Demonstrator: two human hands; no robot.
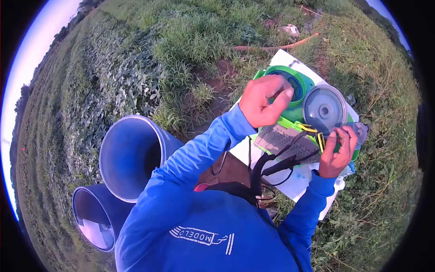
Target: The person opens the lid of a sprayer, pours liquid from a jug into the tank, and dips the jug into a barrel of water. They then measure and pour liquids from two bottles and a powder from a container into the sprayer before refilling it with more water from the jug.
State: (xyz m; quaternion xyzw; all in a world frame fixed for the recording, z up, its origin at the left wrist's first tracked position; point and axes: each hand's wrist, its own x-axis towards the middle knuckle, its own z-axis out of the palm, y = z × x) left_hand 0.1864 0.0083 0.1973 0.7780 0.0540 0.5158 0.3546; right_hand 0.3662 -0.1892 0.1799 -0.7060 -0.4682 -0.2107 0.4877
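A green tank point(283, 119) with a round open mouth stands on a white surface point(297, 181). My left hand point(267, 100) is over the near left side of the mouth, its fingers curled; what they hold, if anything, is hidden. Beside the opening lies a round grey lid point(325, 109). My right hand point(339, 151) is at the tank's right end, just below the lid, thumb and fingers bent close together near a yellow buckle point(321, 141). Black straps point(283, 158) run from the tank toward my body, across a grey perforated panel point(283, 141).
Two blue barrels, one upper point(131, 156) and one lower point(96, 217), are open at the left. An orange hose point(281, 47) lies in the grass behind the tank, near some pale litter point(290, 30). Leafy plants point(136, 84) grow at the upper left.
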